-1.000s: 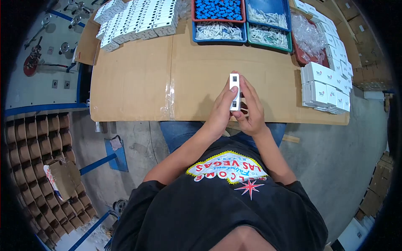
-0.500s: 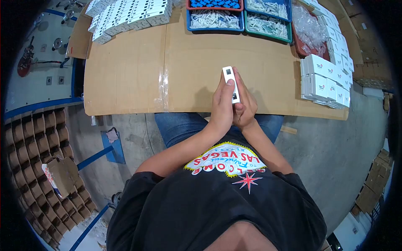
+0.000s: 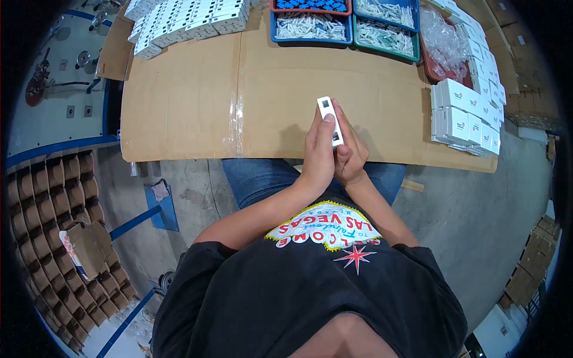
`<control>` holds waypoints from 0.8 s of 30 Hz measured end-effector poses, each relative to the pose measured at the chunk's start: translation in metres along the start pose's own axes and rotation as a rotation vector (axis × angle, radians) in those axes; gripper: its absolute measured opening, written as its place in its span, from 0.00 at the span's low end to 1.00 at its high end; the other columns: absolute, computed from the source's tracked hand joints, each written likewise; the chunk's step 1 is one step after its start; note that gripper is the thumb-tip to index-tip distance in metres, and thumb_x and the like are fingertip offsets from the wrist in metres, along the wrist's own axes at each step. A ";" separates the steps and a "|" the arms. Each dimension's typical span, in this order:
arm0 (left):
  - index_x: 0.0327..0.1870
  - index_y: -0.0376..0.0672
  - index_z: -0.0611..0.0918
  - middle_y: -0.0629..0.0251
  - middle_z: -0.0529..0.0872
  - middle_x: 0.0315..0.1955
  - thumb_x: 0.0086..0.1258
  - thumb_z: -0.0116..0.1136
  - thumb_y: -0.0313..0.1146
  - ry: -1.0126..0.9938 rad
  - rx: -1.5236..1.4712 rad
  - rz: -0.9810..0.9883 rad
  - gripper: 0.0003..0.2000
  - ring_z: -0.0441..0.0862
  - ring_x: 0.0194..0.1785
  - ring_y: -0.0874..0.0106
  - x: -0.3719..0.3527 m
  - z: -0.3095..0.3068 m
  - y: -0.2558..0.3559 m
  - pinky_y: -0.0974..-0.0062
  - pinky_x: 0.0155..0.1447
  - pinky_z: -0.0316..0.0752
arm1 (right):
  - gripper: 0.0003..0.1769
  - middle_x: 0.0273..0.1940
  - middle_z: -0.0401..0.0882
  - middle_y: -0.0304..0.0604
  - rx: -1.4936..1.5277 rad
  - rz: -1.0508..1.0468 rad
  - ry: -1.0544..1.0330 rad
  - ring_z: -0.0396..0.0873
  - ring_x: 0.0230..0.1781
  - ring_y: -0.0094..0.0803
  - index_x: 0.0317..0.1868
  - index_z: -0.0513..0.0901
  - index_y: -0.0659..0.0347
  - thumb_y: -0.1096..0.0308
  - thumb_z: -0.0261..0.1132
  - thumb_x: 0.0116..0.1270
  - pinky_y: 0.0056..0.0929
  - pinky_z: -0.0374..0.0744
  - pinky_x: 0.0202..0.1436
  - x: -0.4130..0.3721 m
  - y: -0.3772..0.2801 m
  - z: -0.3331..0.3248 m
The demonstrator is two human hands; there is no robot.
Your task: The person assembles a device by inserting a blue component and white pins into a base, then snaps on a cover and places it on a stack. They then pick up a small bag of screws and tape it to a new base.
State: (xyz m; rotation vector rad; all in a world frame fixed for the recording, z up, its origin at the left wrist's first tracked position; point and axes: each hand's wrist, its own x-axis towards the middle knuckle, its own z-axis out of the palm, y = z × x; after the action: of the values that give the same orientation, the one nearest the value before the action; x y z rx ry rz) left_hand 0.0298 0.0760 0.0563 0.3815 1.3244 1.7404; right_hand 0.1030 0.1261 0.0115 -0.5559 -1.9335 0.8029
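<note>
A small white box point(image 3: 330, 122) with dark square marks near both ends is held upright between my two hands, over the front edge of the cardboard-covered table point(image 3: 280, 83). My left hand point(image 3: 318, 146) is closed on its left side, with the thumb lying across the narrow face. On the right side my right hand point(image 3: 353, 149) presses against the box, its fingers together and pointing away from me. The box's broad sides are hidden by the palms.
White boxes point(image 3: 197, 21) stand in rows at the back left. Trays point(image 3: 311, 43) of small white and blue pieces are at the back. A red tray with clear plastic bags point(image 3: 444, 42) and stacked white boxes point(image 3: 459, 116) are on the right.
The view has shifted slightly. Both hands keep the same hold on the white box, with hardly any movement.
</note>
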 end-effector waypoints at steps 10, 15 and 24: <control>0.50 0.41 0.78 0.71 0.77 0.39 0.82 0.47 0.55 0.001 0.003 -0.073 0.23 0.73 0.42 0.80 -0.001 -0.004 -0.002 0.78 0.48 0.71 | 0.46 0.67 0.78 0.63 0.020 0.064 -0.013 0.84 0.62 0.47 0.69 0.74 0.78 0.38 0.35 0.84 0.35 0.80 0.62 -0.005 0.003 0.003; 0.51 0.42 0.78 0.72 0.77 0.40 0.82 0.47 0.55 0.023 -0.013 -0.054 0.22 0.74 0.43 0.79 0.003 -0.007 -0.014 0.77 0.50 0.71 | 0.35 0.63 0.80 0.66 0.052 0.012 0.014 0.84 0.61 0.58 0.65 0.76 0.79 0.50 0.43 0.86 0.42 0.83 0.61 -0.003 0.005 0.003; 0.49 0.43 0.78 0.72 0.78 0.39 0.82 0.49 0.55 0.030 -0.043 -0.084 0.21 0.75 0.42 0.80 0.005 -0.008 -0.018 0.78 0.47 0.73 | 0.35 0.62 0.81 0.65 0.065 0.020 0.038 0.85 0.60 0.56 0.64 0.78 0.78 0.50 0.43 0.86 0.41 0.83 0.61 -0.006 0.009 0.005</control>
State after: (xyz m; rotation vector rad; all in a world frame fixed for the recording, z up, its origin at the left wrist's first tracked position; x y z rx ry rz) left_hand 0.0298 0.0757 0.0358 0.2725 1.3043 1.7075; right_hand 0.1013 0.1268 -0.0002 -0.5484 -1.8626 0.8592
